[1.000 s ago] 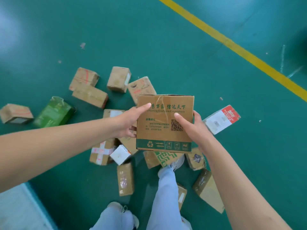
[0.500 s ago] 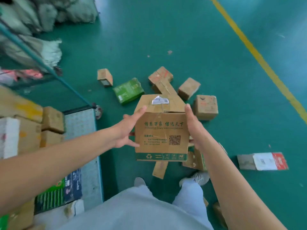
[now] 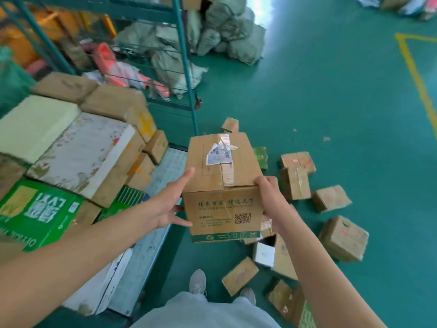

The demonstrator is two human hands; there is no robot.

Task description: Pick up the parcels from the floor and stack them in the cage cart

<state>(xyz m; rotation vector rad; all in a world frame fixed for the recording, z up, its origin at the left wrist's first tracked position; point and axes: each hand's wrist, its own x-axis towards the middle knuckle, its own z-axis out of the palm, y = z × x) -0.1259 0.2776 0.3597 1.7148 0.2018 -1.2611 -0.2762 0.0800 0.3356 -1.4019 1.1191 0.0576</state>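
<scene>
Both hands hold one cardboard box up in the air between them, in front of the person's body. The left hand lies flat against the box's left side, fingers straight and spread, the thumb reaching onto its front face. The right hand wraps the upper right corner, fingers curled over the top edge.

The box sits upright with its top toward the camera. Clear tape runs down the middle of the top flaps, and a torn white label is stuck across it. The front face carries green print, a square code and a green band along the bottom.

To the left stands the cage cart, its green frame posts rising past the box. Inside it, parcels are already stacked: a green printed carton, a white flowered box on top, a pale flat box beside that, and brown cartons behind.

On the green floor to the right lie loose brown parcels, scattered near each other, some touching. A small green box peeks from behind the held box. Grey sacks pile up beyond the cart. Yellow lines mark the floor at the far right. Two pale shoes show below.
</scene>
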